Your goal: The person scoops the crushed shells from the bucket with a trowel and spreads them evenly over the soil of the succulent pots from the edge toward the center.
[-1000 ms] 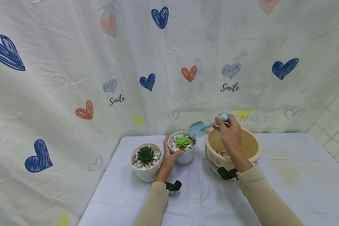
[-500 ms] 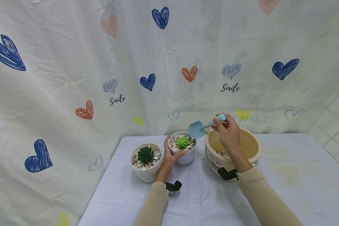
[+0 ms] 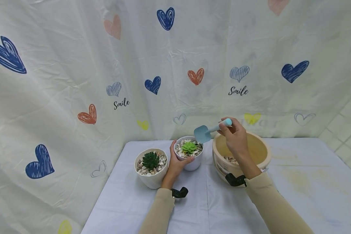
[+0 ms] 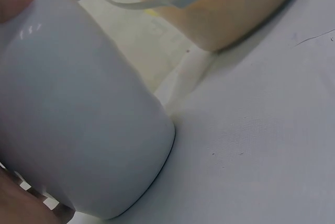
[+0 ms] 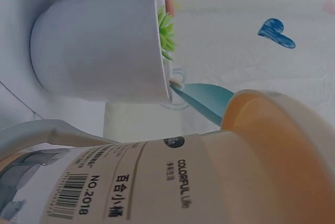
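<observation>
My left hand (image 3: 175,166) grips a small white flower pot (image 3: 193,165) from its left side, thumb across the front. A light green succulent (image 3: 189,147) sits in it among pebbles (image 3: 179,150). Seen from the left wrist, the pot (image 4: 89,103) stands on the cloth, with a fingertip at its rim. My right hand (image 3: 237,139) pinches the handle of a light blue hand trowel (image 3: 202,134). Its blade slants down to the pot's right rim. In the right wrist view a small pale pebble (image 5: 176,84) shows at the blade's tip (image 5: 201,98), right at the rim.
A beige bucket (image 3: 266,148) with some pebbles inside stands under my right forearm, its label (image 5: 131,182) facing the right wrist camera. Left of my left hand is a white pot (image 3: 152,181) with a dark green succulent (image 3: 150,160). A heart-printed curtain (image 3: 169,107) hangs behind the table.
My right hand and the trowel have shifted slightly left, with the blade closer over the pot's rim. My left hand keeps its grip on the pot.
</observation>
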Motion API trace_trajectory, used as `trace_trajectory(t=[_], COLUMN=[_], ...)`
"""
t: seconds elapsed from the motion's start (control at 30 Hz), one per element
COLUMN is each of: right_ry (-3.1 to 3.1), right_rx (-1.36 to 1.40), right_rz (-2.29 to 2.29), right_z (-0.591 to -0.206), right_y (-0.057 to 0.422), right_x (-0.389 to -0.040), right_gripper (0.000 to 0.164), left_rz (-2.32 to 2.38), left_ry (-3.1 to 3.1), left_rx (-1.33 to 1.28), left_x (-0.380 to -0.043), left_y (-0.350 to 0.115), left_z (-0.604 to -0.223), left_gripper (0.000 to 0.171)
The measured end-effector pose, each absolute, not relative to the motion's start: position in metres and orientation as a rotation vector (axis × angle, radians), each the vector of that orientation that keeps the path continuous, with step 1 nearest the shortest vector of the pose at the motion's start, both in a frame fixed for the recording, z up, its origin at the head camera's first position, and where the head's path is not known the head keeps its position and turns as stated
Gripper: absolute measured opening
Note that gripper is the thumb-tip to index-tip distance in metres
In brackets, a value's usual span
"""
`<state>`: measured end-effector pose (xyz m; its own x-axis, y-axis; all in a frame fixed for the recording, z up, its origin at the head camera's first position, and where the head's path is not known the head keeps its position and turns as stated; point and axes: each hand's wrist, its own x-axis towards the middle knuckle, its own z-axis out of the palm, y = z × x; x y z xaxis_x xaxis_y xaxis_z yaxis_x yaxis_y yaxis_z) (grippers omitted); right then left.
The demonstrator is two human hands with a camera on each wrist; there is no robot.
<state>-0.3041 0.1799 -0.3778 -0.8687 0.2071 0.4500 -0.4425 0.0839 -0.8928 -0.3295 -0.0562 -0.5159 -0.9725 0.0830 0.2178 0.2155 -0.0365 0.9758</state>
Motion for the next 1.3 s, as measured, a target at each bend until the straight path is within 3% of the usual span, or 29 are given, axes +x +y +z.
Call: trace_trajectory(t=[0.3,1.3], right_ry=[-1.896,-1.728], right_rx=[0.305,0.114], right_rz=[1.809,1.876], right_z=[-0.3797,-0.3763], right_y=[0.1797,0.1820], right_x=[-0.3041,-0.3041], right_gripper=[0.029,0.019], left_rz=[-2.152,-2.131], left_ry=[-2.131,-2.054], left_rx=[-0.343,-0.365], left_x=[-0.3313,-0.3296], left_y=[-0.0564,-0.0568], left_z=[-0.5163,-0.5135], left_gripper=[0.109,0.110])
